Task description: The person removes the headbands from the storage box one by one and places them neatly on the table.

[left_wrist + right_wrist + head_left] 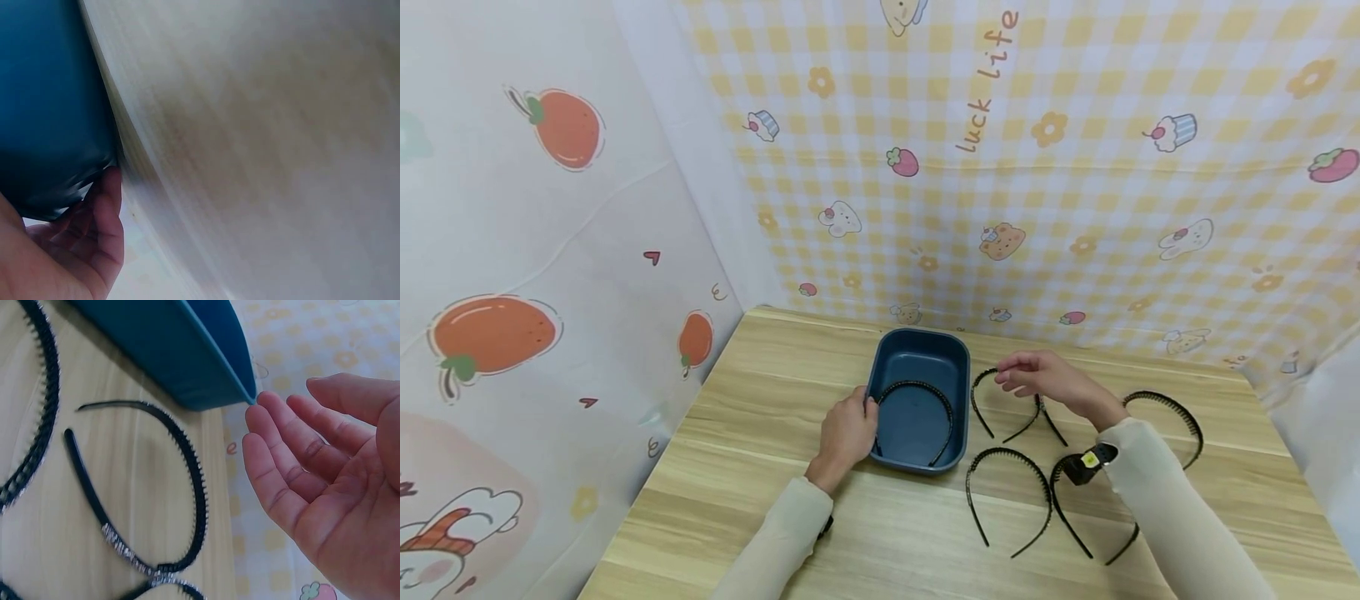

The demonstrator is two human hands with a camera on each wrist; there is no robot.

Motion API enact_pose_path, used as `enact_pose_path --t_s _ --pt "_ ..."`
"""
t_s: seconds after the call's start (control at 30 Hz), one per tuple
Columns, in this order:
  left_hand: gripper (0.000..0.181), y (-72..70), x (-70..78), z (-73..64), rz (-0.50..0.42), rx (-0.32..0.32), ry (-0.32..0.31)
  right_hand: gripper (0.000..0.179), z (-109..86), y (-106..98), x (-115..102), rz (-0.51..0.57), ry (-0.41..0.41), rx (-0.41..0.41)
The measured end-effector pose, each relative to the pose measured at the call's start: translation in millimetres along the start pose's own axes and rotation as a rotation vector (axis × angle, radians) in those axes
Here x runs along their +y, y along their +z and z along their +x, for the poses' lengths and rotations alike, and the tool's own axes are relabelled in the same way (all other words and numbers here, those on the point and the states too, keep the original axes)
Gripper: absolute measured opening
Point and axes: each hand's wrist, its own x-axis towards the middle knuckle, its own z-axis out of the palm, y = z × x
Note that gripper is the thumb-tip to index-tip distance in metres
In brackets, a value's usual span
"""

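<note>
My left hand (847, 429) grips the left wall of a dark blue rectangular bin (962, 358), with the thumb over the rim. The left wrist view shows its curled fingers (110, 234) against the bin's outer side. One black toothed headband (917, 384) lies inside the bin. To the right of the bin, my right hand (1051, 379) hovers with loosely bent, spread fingers and holds nothing. Below it lies another headband (976, 400), partly covered by the hand in the head view. That headband (200, 487) shows silvery specks in the right wrist view.
More headbands lie on the wood-grain table (760, 392): one at front (973, 500), one under the right wrist (1075, 533), and one at far right (1191, 417). Patterned cloth (955, 208) hangs behind the table and along its left side.
</note>
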Motion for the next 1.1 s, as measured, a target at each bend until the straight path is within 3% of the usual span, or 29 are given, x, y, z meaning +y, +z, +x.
enact_pose_path --t_s 0.5,0.9,1.1 --pt "0.034 0.1 0.0 0.3 -0.01 -0.009 0.007 0.041 23.2 17 -16 0.011 -0.011 -0.046" --pt "0.034 0.9 -1.0 0.9 -0.017 -0.004 0.008 0.036 38.8 33 -26 0.068 0.025 -0.095" --pt "0.034 0.5 -1.3 0.5 -0.018 -0.007 0.01 0.035 43.9 40 -31 0.037 -0.014 -0.129"
